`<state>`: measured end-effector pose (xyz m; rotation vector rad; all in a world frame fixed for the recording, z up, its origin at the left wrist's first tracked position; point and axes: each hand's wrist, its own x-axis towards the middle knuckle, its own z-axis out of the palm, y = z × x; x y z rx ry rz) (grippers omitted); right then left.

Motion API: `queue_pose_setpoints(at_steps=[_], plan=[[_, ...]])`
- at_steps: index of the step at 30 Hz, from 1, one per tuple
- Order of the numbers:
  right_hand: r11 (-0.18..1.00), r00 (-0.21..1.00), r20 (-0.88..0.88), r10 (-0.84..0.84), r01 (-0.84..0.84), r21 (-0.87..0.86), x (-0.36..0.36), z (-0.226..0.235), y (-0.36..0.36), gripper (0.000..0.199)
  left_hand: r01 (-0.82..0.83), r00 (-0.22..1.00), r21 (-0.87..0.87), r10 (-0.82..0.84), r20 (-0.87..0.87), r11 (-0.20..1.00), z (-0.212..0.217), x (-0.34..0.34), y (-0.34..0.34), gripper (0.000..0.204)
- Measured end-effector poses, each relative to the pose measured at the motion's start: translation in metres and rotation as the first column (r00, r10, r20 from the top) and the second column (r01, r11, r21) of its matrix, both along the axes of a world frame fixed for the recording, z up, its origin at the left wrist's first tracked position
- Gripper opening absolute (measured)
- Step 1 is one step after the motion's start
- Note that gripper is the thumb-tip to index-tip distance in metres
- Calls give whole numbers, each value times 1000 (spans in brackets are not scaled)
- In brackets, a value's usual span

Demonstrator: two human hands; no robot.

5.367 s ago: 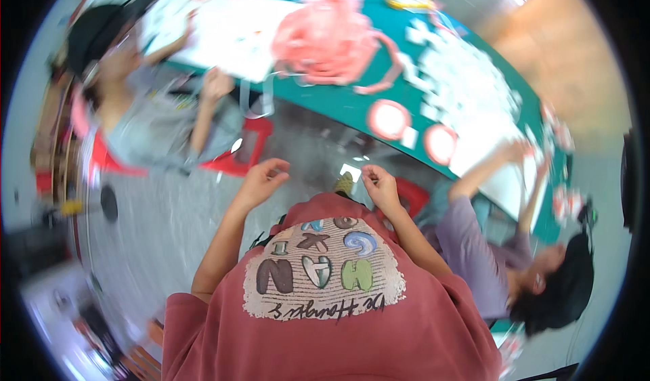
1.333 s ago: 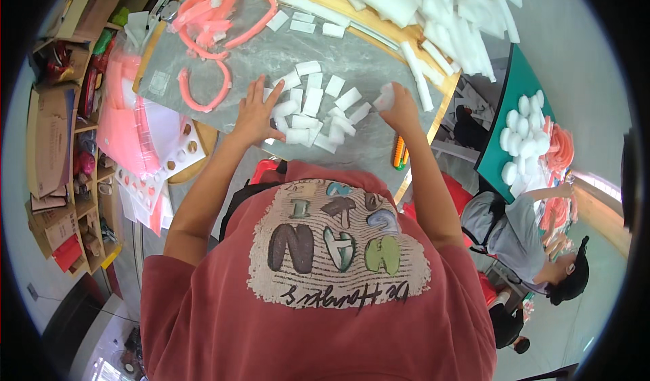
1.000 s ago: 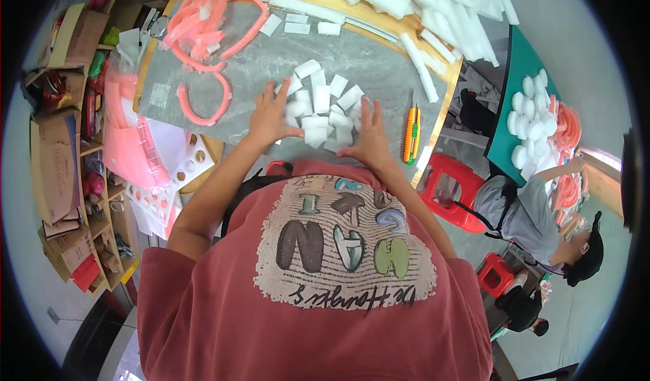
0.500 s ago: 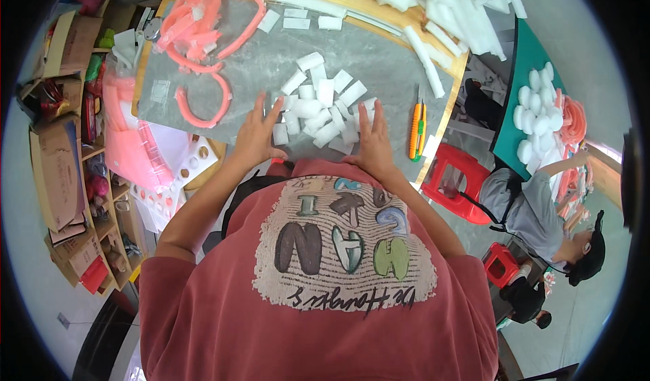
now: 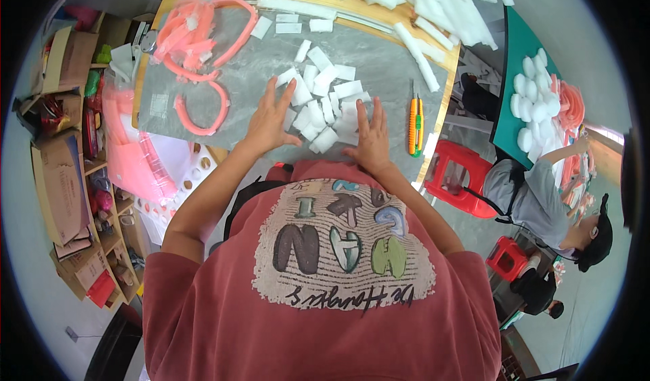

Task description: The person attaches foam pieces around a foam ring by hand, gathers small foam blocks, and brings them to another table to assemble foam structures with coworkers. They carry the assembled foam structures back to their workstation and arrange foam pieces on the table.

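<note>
A loose heap of small white foam blocks (image 5: 316,113) lies on the grey mat (image 5: 379,56) in front of me. My left hand (image 5: 269,122) rests at the heap's left side, fingers spread and thumb apart, touching the outer blocks. On the other side, my right hand (image 5: 371,137) has its fingers stretched out against the right edge of the heap. Neither hand grips a block. To the right of my right hand lie two utility knives, one orange (image 5: 412,127) and one green and yellow (image 5: 419,129), side by side.
Pink foam strips (image 5: 189,32) and a curved pink piece (image 5: 203,129) lie at the left. White foam sheets (image 5: 447,5) pile up at the far right. A red stool (image 5: 459,178) stands beside the table; a person in grey (image 5: 535,191) sits at a green table (image 5: 504,120).
The blocks between my hands have shifted and been rearranged, some now farther up the heap. My left hand has moved slightly right and its thumb has opened outward.
</note>
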<state>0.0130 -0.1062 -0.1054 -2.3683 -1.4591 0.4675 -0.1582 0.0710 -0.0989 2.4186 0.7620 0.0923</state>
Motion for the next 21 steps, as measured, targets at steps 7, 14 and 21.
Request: queue_pose_setpoints(at_steps=[7, 14, 21], plan=[[998, 998, -37, -60, 59, -13, -1, 7, 8, 122, 77, 995, 72, -72, -65, 994, -6, 19, -38, 129], [1000, 990, -138, -10, 8, -16, -9, -12, 26, 96, -30, 996, -111, 39, 83, 993, -22, 31, -54, 113], [985, 952, -301, 51, 1, 170, -6, -19, 25, 77, 69, 963, -234, -3, 271, 970, -23, 34, -58, 79]])
